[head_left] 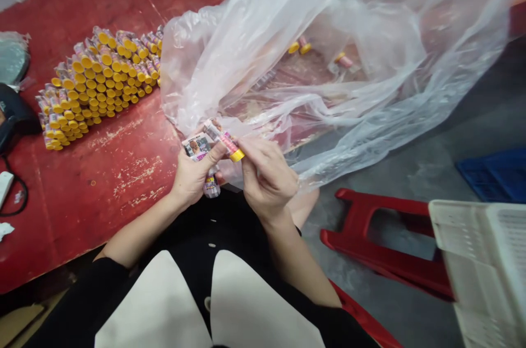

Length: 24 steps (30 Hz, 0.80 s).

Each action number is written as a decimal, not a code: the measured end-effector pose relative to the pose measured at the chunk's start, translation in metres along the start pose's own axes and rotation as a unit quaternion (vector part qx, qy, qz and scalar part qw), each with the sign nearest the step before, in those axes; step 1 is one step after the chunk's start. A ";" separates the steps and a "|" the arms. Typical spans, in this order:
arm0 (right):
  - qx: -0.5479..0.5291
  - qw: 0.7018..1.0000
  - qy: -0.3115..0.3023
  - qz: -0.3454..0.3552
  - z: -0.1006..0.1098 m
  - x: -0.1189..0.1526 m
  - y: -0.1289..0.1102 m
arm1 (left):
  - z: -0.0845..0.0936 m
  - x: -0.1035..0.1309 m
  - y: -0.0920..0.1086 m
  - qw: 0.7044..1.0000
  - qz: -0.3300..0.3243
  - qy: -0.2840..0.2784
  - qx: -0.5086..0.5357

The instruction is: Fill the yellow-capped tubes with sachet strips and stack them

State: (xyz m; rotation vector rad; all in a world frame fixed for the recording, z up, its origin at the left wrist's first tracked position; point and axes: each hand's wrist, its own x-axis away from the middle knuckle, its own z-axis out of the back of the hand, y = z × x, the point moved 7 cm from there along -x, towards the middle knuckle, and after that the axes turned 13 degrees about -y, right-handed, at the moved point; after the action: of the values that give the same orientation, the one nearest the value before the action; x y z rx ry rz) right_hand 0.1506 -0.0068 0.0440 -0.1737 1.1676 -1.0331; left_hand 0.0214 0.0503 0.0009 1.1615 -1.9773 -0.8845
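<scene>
In front of my body, a small clear tube with a pink printed label and a yellow cap slants between my hands. My left hand is closed, its thumb lying against that tube. The same hand also holds a printed piece with a small picture, and a second clear tube sticks out below its fingers. The fingers of my right hand are bent and pinch at the yellow cap end of the slanted tube. A large clear plastic bag lies just beyond both hands.
A stacked pile of yellow-capped tubes lies on the worn red table. Several loose tubes show through the bag. A black device with a cable sits at left. At right are a red stool and a white plastic crate.
</scene>
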 end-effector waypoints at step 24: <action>-0.061 0.994 -0.052 0.073 -0.135 -0.089 -0.018 | 0.123 -0.011 0.083 0.991 -0.086 0.099 0.022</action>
State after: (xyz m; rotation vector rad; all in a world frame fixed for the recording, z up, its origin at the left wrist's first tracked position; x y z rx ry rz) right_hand 0.0290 0.1002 0.0562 -0.2327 1.1325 -0.8153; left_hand -0.1113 0.1178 -0.0017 1.4059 -1.7629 -0.7811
